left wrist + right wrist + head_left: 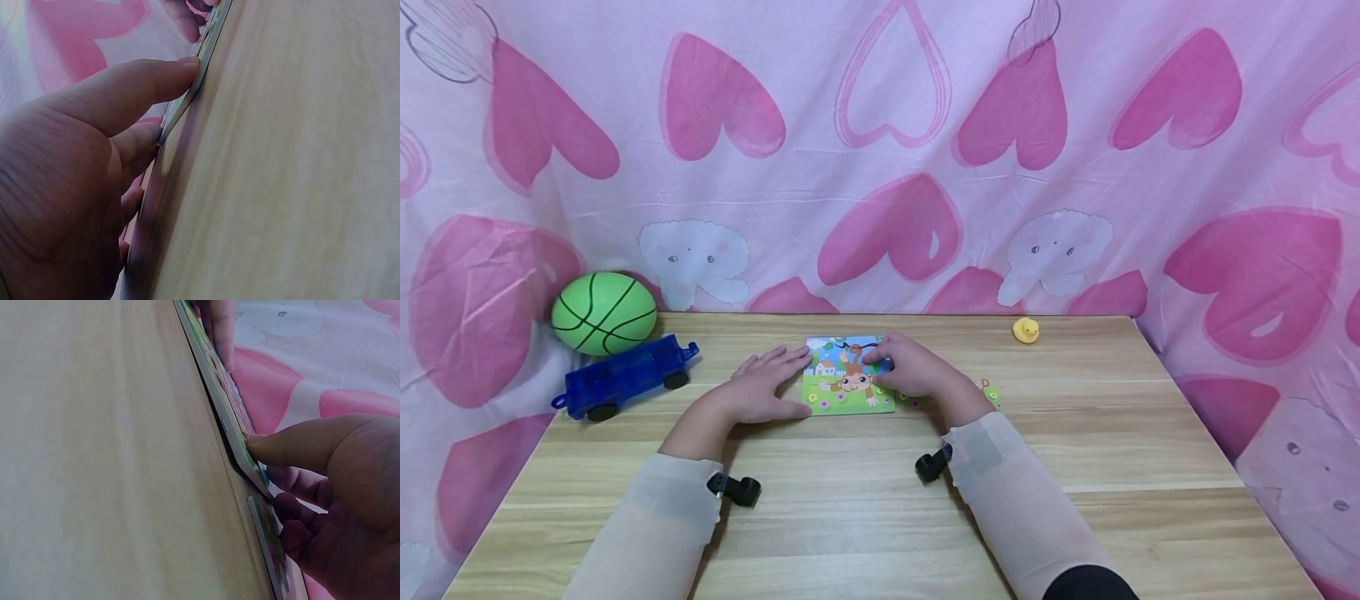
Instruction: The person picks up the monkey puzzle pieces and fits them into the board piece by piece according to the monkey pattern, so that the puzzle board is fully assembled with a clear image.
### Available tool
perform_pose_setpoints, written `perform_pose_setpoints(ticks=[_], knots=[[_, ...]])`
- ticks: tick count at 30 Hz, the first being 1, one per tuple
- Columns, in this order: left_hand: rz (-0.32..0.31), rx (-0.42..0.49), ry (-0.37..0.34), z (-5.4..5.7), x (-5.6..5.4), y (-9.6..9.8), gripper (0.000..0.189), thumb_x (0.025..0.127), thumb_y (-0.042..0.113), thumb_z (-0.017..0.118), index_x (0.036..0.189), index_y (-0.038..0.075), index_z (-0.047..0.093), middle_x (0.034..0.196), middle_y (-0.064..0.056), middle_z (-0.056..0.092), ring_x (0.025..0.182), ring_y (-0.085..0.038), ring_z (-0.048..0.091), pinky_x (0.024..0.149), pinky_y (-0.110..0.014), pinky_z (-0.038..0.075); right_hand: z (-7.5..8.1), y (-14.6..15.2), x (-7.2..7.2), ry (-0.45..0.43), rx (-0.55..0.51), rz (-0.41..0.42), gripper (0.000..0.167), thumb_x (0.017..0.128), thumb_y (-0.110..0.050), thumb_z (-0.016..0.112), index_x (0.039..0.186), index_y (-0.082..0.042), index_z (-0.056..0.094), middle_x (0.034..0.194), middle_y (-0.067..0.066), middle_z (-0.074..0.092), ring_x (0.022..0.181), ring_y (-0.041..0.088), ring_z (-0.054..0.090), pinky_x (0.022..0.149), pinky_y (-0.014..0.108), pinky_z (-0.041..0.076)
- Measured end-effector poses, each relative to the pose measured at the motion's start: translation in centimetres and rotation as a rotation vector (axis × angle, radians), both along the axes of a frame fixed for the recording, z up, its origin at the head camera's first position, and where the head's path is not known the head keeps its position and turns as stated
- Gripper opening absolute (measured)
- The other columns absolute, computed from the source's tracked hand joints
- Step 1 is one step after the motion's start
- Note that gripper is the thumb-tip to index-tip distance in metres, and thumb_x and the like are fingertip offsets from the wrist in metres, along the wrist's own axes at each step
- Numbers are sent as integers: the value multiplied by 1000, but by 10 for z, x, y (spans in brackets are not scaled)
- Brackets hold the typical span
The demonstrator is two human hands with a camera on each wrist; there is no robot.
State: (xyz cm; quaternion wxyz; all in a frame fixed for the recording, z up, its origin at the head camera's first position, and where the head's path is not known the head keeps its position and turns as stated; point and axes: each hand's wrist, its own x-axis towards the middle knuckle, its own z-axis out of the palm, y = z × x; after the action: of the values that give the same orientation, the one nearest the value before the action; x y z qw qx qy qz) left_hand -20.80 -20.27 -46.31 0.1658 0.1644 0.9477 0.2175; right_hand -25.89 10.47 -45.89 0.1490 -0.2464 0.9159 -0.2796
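Note:
A jigsaw puzzle [842, 392] lies on the table, a flat picture board with an upside-down monkey, a house and flowers. My left hand [763, 387] spreads along its left edge, fingers and thumb fairly straight; in the left wrist view the thumb [150, 84] touches the near edge. At the right end, my right hand [917, 367] has curled fingers and grips the board, its thumb [281, 447] pressing on top in the right wrist view. Right beside that end lies a second flowered board [269, 540], mostly hidden under the right hand and wrist in the head view.
On the left, a blue toy wagon [625, 375] with black wheels stands in front of a green ball [604, 313] with black lines. A small yellow rubber duck [1026, 330] sits near the back edge, right of centre. Behind the wooden table [865, 517] hangs a pink heart-patterned cloth [805, 183].

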Motion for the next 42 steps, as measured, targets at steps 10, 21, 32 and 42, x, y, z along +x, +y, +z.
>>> perform_pose_setpoints(ticks=[10,21,32,42], knots=[[-8,-3,13,-2,0,0,99,90,64,75,171,29,29,181,2,21,170,-38,5,133,-73,1,13,16,-2,-86,-135,-36,43,101,-19,74,143,-19,70,110,2,68,94,19,61,82,34,56],[-9,-12,1,0,1,0,100,90,63,75,171,31,28,182,3,20,170,-37,4,133,-72,0,22,58,7,-120,-115,-110,43,99,-17,76,142,-19,70,113,-1,72,102,19,65,85,33,61],[-8,-14,-6,2,1,0,100,90,64,75,171,31,27,182,5,19,171,-36,3,134,-71,0,8,75,4,-201,-122,-109,42,88,-18,90,128,-21,77,119,-2,74,109,21,62,96,34,57],[-5,-17,-8,2,1,-1,100,90,63,75,171,31,27,182,4,20,171,-37,3,134,-72,-1,2,78,3,-290,-145,-76,53,78,-20,97,127,-26,77,127,0,69,117,22,57,107,40,50]])
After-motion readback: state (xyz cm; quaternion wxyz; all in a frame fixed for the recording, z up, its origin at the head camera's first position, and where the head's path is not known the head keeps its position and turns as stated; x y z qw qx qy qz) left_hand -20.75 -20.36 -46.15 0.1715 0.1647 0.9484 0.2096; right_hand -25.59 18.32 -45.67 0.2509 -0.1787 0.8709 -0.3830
